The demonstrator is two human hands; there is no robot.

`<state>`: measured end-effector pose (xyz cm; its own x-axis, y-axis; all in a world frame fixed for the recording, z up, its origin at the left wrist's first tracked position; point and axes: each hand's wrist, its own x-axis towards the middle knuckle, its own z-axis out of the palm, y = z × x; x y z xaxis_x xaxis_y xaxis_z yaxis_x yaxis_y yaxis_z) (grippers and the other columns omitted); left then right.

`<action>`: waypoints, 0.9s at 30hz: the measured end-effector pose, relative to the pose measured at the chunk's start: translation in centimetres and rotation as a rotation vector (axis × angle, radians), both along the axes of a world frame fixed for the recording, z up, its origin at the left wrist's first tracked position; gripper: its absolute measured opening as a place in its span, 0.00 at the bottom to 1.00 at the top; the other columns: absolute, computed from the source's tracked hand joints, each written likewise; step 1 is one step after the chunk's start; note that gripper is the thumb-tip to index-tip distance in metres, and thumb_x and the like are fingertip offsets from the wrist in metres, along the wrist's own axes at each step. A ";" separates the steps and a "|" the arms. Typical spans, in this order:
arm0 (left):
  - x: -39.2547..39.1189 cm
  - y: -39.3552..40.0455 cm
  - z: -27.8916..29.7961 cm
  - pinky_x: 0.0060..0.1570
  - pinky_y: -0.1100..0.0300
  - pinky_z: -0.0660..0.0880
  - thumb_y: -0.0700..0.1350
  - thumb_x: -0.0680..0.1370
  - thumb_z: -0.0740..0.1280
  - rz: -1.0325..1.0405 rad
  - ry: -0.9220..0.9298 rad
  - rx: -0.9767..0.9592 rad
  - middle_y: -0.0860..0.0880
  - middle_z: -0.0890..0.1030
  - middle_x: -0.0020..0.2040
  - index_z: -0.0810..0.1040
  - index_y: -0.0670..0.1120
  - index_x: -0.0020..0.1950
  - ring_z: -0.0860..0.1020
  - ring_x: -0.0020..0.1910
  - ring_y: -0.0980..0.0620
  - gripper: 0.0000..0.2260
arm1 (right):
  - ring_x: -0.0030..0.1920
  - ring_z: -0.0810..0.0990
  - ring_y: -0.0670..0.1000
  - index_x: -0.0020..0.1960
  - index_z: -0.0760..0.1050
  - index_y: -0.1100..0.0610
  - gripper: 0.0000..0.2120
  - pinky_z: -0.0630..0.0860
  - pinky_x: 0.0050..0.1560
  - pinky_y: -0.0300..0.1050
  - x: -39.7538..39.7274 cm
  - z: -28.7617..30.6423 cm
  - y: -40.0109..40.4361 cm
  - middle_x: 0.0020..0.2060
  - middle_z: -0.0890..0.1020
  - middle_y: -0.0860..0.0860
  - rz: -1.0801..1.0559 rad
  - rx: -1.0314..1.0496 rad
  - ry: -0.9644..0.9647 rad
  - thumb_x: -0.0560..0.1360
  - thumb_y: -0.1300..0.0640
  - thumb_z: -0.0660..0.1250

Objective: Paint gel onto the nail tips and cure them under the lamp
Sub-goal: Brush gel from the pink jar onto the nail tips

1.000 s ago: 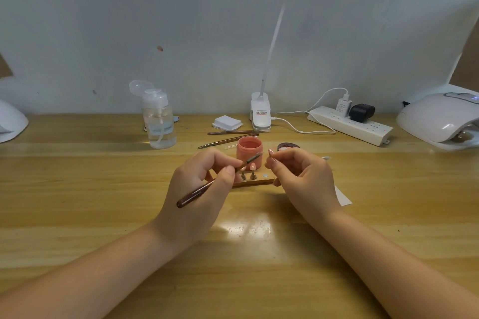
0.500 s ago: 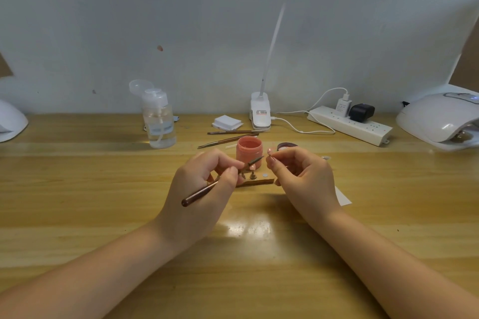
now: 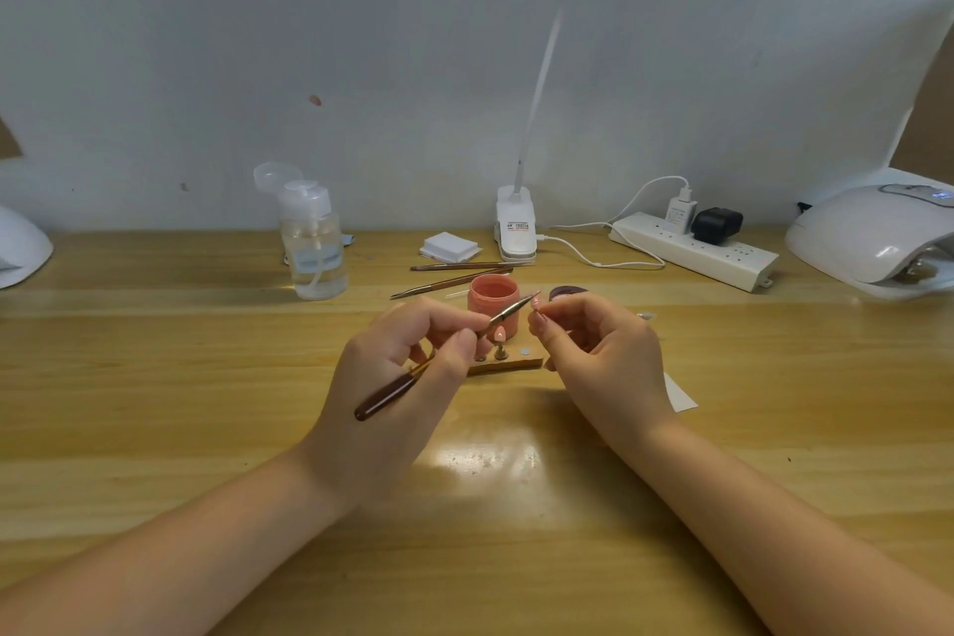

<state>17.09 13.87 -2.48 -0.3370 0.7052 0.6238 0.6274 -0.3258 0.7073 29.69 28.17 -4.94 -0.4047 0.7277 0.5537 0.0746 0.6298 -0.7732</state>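
1. Fingers of the left hand (image 3: 392, 377) pinch a slim gel brush (image 3: 439, 362) with a glossy dark-brown handle and a metal ferrule; since a second ago its bristle end has risen off the orange jar's rim to meet the nail tip.
2. Thumb and forefinger of the right hand (image 3: 601, 356) pinch a small pink nail tip (image 3: 536, 301), held above the table's middle, just right of the brush point; this hand has barely shifted.
3. Below the two hands lies a flat wooden holder strip (image 3: 508, 366) with small metal pegs, one bearing another pink, pointed nail tip (image 3: 498, 337).
4. Behind it stand a matte orange jar (image 3: 493, 297), round and open, and a dark round pot (image 3: 565, 293), partly hidden.
5. Toward the table's far edge lie two spare brushes (image 3: 454, 274), a clear plastic pump bottle (image 3: 312, 243), a white pad stack (image 3: 449, 245), a clip lamp base (image 3: 516, 230) and a white power strip (image 3: 692, 251).
6. At the far right corner sits the smooth, white, domed curing lamp (image 3: 872, 238).
7. Varnished pale wood forms the table (image 3: 206, 403), which reflects the overhead light.
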 end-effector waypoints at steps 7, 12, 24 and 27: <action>-0.4 0.0 -0.2 0.45 0.58 0.76 0.47 0.76 0.64 0.021 -0.066 0.005 0.54 0.84 0.42 0.81 0.49 0.49 0.81 0.46 0.53 0.07 | 0.34 0.80 0.48 0.45 0.78 0.47 0.08 0.77 0.36 0.45 0.1 0.1 0.1 0.37 0.82 0.42 -0.042 0.108 0.038 0.74 0.60 0.72; 0.1 0.1 0.0 0.46 0.68 0.74 0.50 0.77 0.64 -0.036 -0.053 0.035 0.56 0.84 0.46 0.80 0.50 0.52 0.81 0.48 0.56 0.08 | 0.35 0.79 0.47 0.46 0.78 0.47 0.09 0.74 0.35 0.37 0.0 0.0 0.0 0.38 0.81 0.40 -0.043 0.162 0.035 0.74 0.61 0.72; 0.0 0.0 -0.1 0.47 0.58 0.75 0.52 0.75 0.61 -0.004 -0.003 0.012 0.57 0.84 0.44 0.81 0.50 0.50 0.81 0.48 0.55 0.11 | 0.34 0.81 0.49 0.47 0.79 0.50 0.06 0.79 0.37 0.53 0.0 0.0 -0.1 0.37 0.82 0.45 -0.023 0.132 0.037 0.74 0.61 0.72; 0.0 0.0 -0.1 0.49 0.50 0.75 0.52 0.75 0.61 0.004 -0.013 0.024 0.56 0.84 0.43 0.80 0.51 0.50 0.81 0.48 0.53 0.10 | 0.35 0.81 0.49 0.46 0.79 0.48 0.08 0.79 0.38 0.54 0.0 0.1 -0.2 0.37 0.83 0.46 -0.011 0.096 0.038 0.74 0.61 0.71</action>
